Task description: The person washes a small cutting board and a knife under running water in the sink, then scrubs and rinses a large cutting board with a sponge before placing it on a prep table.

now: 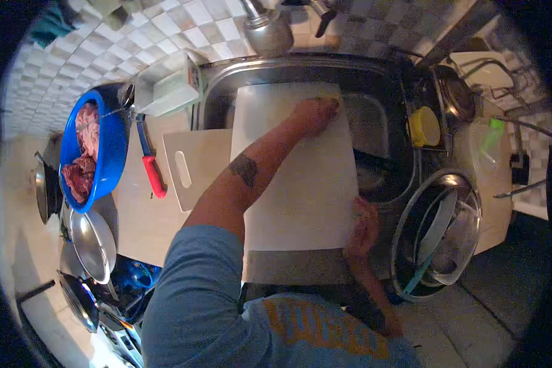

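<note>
A large white cutting board (299,184) lies across the sink (382,110). My left hand (319,115) presses on its far right part with curled fingers; a hint of yellow shows beside them, but what it holds is unclear. At the board's near right edge, my right hand (363,225) grips the rim, somewhat blurred. Partly under the board, on its left, lies a smaller beige board (202,161) with a slot handle. A red-handled tool (154,177) and a blue-handled one (143,135) rest farther left.
A blue basin (95,161) of raw meat (85,170) stands at the left, with a steel bowl (92,246) nearer. A glass container (168,87) is behind. At the right are a yellow sponge (424,126) and a metal basin (398,257) holding dishes.
</note>
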`<state>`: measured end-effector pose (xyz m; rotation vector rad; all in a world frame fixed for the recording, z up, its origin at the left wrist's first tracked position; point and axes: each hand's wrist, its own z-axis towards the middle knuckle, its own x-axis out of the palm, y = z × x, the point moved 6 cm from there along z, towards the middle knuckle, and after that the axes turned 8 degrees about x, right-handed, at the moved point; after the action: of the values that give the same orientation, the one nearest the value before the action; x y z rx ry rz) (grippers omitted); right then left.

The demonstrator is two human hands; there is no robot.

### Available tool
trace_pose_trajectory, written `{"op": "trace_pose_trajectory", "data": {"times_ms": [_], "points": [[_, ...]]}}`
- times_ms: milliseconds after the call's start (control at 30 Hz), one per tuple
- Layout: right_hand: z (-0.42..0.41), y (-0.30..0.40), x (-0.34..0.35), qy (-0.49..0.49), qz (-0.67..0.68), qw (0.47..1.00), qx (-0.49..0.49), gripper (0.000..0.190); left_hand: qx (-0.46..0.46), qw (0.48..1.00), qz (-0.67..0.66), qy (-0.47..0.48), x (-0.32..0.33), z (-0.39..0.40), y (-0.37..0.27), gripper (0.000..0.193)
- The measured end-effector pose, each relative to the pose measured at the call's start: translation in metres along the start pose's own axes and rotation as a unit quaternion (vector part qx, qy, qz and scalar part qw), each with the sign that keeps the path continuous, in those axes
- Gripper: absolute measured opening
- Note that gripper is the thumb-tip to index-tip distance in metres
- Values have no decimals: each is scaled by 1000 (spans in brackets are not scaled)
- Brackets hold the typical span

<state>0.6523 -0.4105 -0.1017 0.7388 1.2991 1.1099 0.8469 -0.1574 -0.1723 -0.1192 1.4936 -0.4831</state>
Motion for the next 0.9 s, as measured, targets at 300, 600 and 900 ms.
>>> {"op": "trace_pose_trajectory", "data": {"times_ms": [300, 600, 900], "points": [[2, 15, 14, 55, -44, 997, -27, 34, -182, 975, 123, 39, -77, -124, 148, 22], [5, 25, 11, 48, -77, 996, -19, 35, -130, 972, -74, 181, -94, -282, -63, 32], [5, 24, 15, 67, -71, 991, -90, 43, -21, 994, -12, 106, -24, -165, -119, 30]]}}
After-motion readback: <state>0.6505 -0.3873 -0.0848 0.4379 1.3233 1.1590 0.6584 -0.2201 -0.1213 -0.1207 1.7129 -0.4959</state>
